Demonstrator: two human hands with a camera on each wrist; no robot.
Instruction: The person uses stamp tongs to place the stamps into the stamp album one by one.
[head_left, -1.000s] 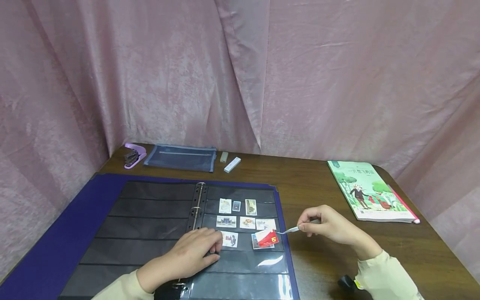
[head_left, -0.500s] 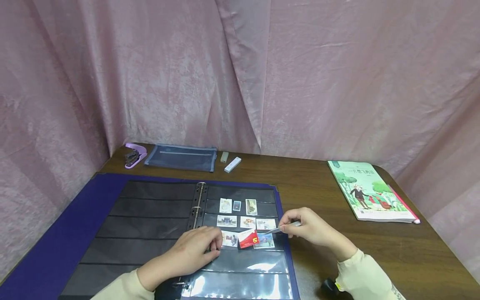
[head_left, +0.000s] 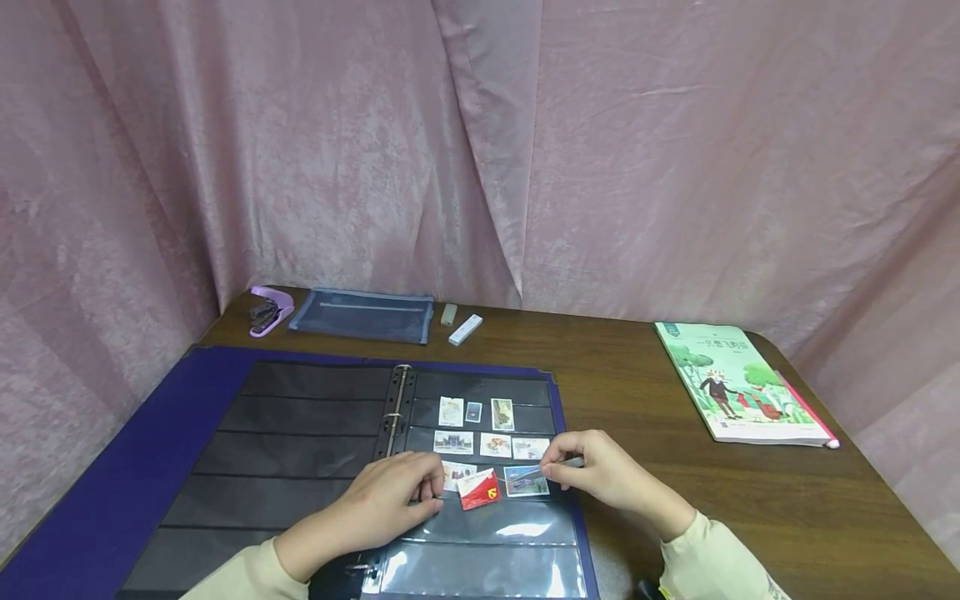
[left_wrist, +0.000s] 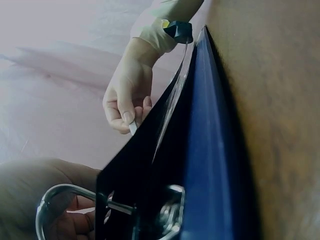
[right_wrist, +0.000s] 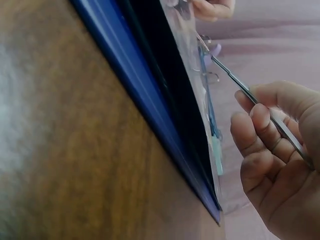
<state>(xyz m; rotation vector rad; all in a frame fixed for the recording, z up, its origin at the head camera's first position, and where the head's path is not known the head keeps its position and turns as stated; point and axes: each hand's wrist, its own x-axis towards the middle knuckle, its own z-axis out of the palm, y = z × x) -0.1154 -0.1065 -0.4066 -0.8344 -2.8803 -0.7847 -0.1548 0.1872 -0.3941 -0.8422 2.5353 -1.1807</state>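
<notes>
My right hand (head_left: 596,468) pinches slim metal tweezers (right_wrist: 282,125) between thumb and fingers. In the head view their tip reaches left over a postage stamp (head_left: 527,481) to a red-and-white stamp (head_left: 478,489). That red-and-white stamp lies tilted over the third row of the black album page (head_left: 480,525), partly overlapping another stamp (head_left: 454,473). Beside the binder rings (head_left: 392,417), my left hand (head_left: 390,504) rests on the page with its fingers loosely bent, the fingertips close to the overlapped stamp. Several more stamps sit in the upper rows.
The blue binder (head_left: 127,467) lies spread on the wooden table (head_left: 622,367), its left page (head_left: 285,467) without stamps. Behind it are a purple stapler (head_left: 272,311), a mesh pouch (head_left: 363,317) and two small pale blocks. A green book (head_left: 738,383) lies at the right.
My right hand has moved left with the tweezers, bringing the red-and-white stamp from the right end of the third row toward my left hand. The left hand has stayed in place.
</notes>
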